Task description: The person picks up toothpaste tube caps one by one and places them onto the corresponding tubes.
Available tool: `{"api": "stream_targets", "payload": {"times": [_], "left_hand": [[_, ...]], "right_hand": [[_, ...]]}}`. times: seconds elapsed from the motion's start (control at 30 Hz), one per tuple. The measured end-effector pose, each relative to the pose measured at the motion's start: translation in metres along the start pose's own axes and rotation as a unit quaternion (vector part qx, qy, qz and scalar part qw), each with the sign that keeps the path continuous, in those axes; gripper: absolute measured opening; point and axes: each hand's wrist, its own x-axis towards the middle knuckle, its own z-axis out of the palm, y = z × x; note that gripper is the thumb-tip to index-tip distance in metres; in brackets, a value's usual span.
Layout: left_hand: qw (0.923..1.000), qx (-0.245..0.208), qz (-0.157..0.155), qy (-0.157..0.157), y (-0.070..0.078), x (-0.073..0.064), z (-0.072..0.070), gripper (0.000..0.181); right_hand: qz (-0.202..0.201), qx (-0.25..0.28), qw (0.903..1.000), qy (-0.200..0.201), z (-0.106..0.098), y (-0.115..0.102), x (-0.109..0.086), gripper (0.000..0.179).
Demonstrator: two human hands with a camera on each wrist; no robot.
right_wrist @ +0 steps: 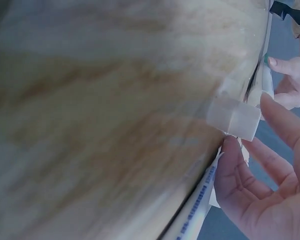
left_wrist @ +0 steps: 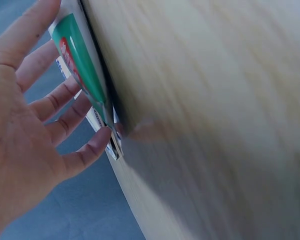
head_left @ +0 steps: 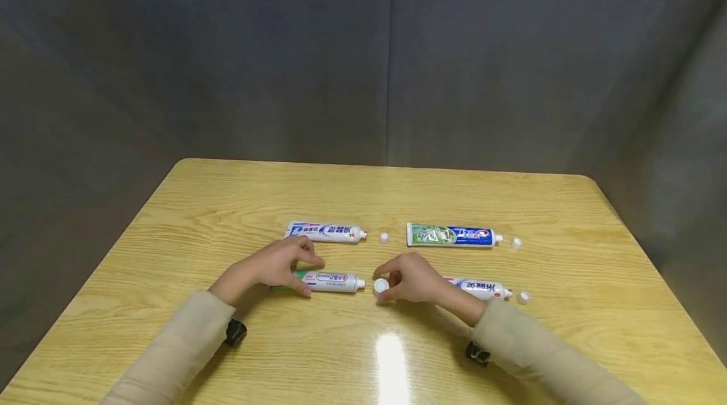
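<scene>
A white toothpaste tube with a green end (head_left: 332,282) lies near the middle of the table, its bare nozzle facing right. My left hand (head_left: 283,263) spans this tube, thumb on the near side and fingers on the far side. Seen from the left wrist, its fingers spread loosely along the green end (left_wrist: 82,55). Just beyond the nozzle stands a white screw cap (head_left: 381,286) with its round face up. My right hand (head_left: 413,279) holds this cap between thumb and index finger; in the right wrist view the cap (right_wrist: 245,120) stands upright on the tabletop.
A white toothpaste tube (head_left: 483,288) lies partly behind my right hand, with a small cap (head_left: 523,297) off its nozzle. Farther back are another white tube (head_left: 329,232) with its cap (head_left: 384,238), and a green-and-blue tube (head_left: 451,235) with its cap (head_left: 516,243).
</scene>
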Motion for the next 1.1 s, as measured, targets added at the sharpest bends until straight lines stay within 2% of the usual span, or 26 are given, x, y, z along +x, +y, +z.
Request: {"api": "stream_targets", "payload": {"times": [0.33,0.63,0.87,1.1], "left_hand": [[0.9999,0.013,0.004,0.004,0.003,0.0,0.001,0.044],[0.9999,0.007,-0.006,0.005,0.006,0.002,0.004,0.042],[0.9998,0.017,0.008,0.007,0.008,0.003,0.002,0.037],[0.9999,-0.012,-0.002,0.01,0.007,0.002,0.003,0.037]], "right_hand": [[-0.009,-0.019,0.9998,0.008,0.001,-0.001,0.001,0.017],[0.014,0.005,0.9998,0.012,-0.004,0.0,-0.002,0.021],[0.03,0.03,0.9991,0.01,-0.007,0.002,-0.005,0.024],[0.027,0.049,0.9982,0.018,-0.011,0.005,-0.008,0.026]]}}
